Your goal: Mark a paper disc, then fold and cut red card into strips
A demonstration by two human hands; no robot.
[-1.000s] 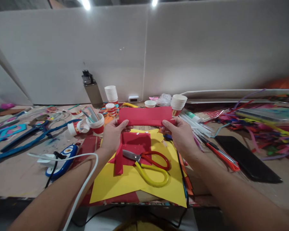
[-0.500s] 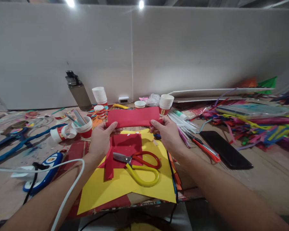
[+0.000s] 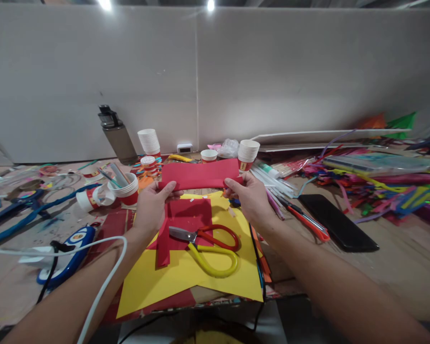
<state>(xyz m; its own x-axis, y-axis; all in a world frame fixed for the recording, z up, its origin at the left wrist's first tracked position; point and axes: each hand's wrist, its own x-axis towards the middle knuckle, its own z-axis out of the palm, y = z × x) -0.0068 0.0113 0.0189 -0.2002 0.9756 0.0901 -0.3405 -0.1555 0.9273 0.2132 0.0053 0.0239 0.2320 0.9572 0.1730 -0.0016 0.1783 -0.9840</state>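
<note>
A strip of red paper (image 3: 200, 173) is stretched between my two hands above the table, its lower edge folded up. My left hand (image 3: 153, 203) pinches its left end, thumb on top. At the right end my right hand (image 3: 249, 198) grips it the same way. Below lie scissors (image 3: 197, 237) with one red and one yellow handle, resting on a red sheet (image 3: 191, 212) and yellow paper (image 3: 154, 284). Another narrow red strip (image 3: 162, 251) lies left of the scissors, below my left hand.
Paper cups holding sticks (image 3: 123, 191) stand on the left, near a dark bottle (image 3: 118, 138). To the right are a red utility knife (image 3: 308, 222), a black phone (image 3: 337, 222) and heaped colourful pipe cleaners (image 3: 408, 196). A white cable (image 3: 111, 274) crosses my left forearm.
Both hands keep their hold on the red paper strip, and its folded lower edge looks slightly wider. The whole view has shifted very slightly.
</note>
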